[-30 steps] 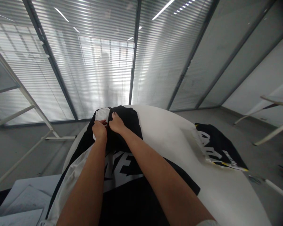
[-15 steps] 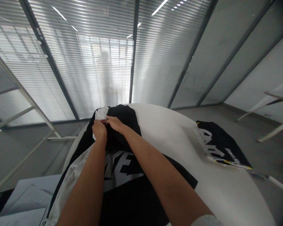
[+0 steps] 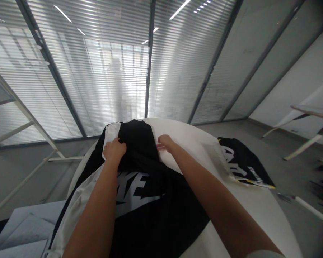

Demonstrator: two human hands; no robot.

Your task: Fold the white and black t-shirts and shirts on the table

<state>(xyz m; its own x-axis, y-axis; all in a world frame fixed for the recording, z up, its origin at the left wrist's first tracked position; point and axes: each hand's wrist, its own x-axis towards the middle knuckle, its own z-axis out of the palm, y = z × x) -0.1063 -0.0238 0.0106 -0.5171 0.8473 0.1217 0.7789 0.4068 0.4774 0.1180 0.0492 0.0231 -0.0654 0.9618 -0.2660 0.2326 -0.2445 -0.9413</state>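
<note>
A black garment [image 3: 137, 222] with large white print [image 3: 131, 188] lies spread over the white round table [image 3: 188, 134]. A white fabric panel [image 3: 111, 136] shows at its far left corner, and more white cloth [image 3: 75, 208] runs down its left side. My left hand [image 3: 114, 150] grips the black cloth beside that panel, fingers curled. My right hand [image 3: 165, 142] rests with its fingers apart on the bare tabletop, just right of the garment's far edge, holding nothing.
A folded black cloth [image 3: 244, 163] with white lettering and yellow trim lies at the table's right edge. Papers [image 3: 27, 233] lie at lower left. A white metal frame [image 3: 18, 122] stands left, a white-legged table [image 3: 312, 122] right, behind them glass partitions with blinds [image 3: 97, 71].
My right hand has moved right, off the black garment and onto the tabletop. My left hand stays at the same spot on the cloth.
</note>
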